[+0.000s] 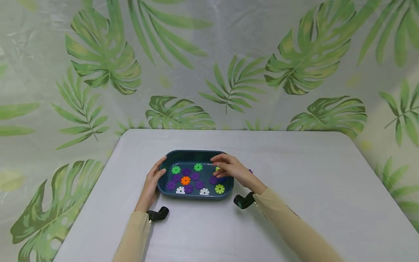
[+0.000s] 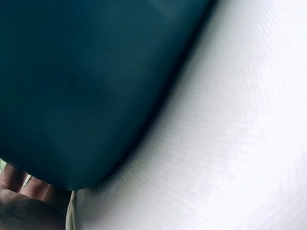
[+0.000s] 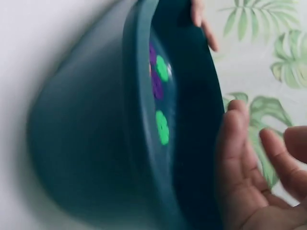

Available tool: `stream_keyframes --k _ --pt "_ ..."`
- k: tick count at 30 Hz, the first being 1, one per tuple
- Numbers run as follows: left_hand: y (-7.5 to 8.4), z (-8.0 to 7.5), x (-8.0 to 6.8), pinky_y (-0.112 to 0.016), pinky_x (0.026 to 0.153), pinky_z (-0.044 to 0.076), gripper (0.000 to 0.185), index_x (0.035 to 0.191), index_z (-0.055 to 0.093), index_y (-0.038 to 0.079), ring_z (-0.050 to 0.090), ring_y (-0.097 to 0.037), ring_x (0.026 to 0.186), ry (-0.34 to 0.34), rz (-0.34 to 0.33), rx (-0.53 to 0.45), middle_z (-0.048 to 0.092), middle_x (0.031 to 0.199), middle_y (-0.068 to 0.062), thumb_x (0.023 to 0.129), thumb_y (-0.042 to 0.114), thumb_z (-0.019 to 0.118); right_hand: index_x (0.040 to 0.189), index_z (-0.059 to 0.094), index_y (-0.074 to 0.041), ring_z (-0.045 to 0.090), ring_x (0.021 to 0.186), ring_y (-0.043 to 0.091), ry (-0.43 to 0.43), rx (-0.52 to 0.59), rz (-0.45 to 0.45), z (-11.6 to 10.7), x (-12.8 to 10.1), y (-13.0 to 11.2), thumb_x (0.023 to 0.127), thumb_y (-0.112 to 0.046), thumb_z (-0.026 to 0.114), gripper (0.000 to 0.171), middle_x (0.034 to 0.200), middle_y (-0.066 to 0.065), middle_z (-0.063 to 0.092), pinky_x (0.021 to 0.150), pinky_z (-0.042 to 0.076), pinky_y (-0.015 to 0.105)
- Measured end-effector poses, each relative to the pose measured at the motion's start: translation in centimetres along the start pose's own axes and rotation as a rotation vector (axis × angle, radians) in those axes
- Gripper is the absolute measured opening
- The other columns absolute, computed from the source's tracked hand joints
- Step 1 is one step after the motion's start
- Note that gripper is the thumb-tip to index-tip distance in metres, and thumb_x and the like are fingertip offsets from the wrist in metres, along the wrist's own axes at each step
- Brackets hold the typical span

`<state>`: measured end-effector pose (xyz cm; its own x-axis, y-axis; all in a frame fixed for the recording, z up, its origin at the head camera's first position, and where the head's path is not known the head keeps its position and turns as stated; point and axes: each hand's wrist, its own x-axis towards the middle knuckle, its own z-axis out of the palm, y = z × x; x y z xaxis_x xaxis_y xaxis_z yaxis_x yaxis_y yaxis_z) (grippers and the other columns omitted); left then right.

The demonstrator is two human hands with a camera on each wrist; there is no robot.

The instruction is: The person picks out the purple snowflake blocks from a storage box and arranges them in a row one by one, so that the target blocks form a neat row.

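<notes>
A dark teal plastic basin (image 1: 196,197) lies on the white table, with several notched snowflake building discs on its floor. They are purple, green, white and yellow-green, with an orange disc (image 1: 185,180) among them. My left hand (image 1: 151,184) holds the basin's left end, its thumb over the rim and its fingers along the outside. Over the right end hovers my right hand (image 1: 233,170), fingers apart and loosely bent, with nothing between them. It partly covers a blue disc and a yellow disc. In the right wrist view two green discs (image 3: 162,128) show past the rim.
Just beyond my right wrist, part of a purple disc (image 1: 250,171) shows on the white table (image 1: 311,174). A leaf-patterned curtain (image 1: 235,72) hangs behind the table's back edge. Black wrist cameras (image 1: 243,201) sit at both cuffs.
</notes>
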<state>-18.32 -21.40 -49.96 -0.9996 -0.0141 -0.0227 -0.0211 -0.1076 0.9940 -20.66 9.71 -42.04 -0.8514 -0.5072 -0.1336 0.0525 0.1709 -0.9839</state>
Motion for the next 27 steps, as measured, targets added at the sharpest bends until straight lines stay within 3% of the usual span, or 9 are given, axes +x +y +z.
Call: stream_keyframes --k 7,16,27 --pt "0.2 0.1 -0.1 -0.035 0.114 0.014 0.045 0.146 0.040 0.013 0.020 -0.013 0.141 -0.005 0.008 -0.028 0.028 0.154 0.000 0.101 0.011 0.045 0.126 0.049 0.009 0.067 0.082 0.030 0.018 -0.139 0.144 2.7 1.6 0.2 0.101 -0.008 0.043 0.031 0.121 0.027 0.053 0.076 0.055 0.039" --pt "0.1 0.2 -0.1 -0.037 0.114 0.013 0.044 0.145 0.041 0.012 0.019 -0.015 0.141 0.001 0.014 -0.011 0.028 0.154 -0.002 0.101 0.011 0.045 0.122 0.052 0.007 0.064 0.078 0.029 0.058 -0.275 0.279 3.7 2.2 1.0 0.102 -0.012 0.043 0.029 0.110 0.021 0.056 0.072 0.056 0.037" --pt "-0.1 0.1 -0.1 -0.035 0.114 0.015 0.044 0.145 0.042 0.015 0.022 -0.011 0.140 0.011 0.008 -0.006 0.031 0.153 0.002 0.101 0.012 0.045 0.113 0.057 0.012 0.060 0.067 0.019 0.096 -0.186 0.318 4.2 2.8 1.4 0.091 0.007 0.042 0.027 0.105 0.019 0.057 0.068 0.056 0.032"
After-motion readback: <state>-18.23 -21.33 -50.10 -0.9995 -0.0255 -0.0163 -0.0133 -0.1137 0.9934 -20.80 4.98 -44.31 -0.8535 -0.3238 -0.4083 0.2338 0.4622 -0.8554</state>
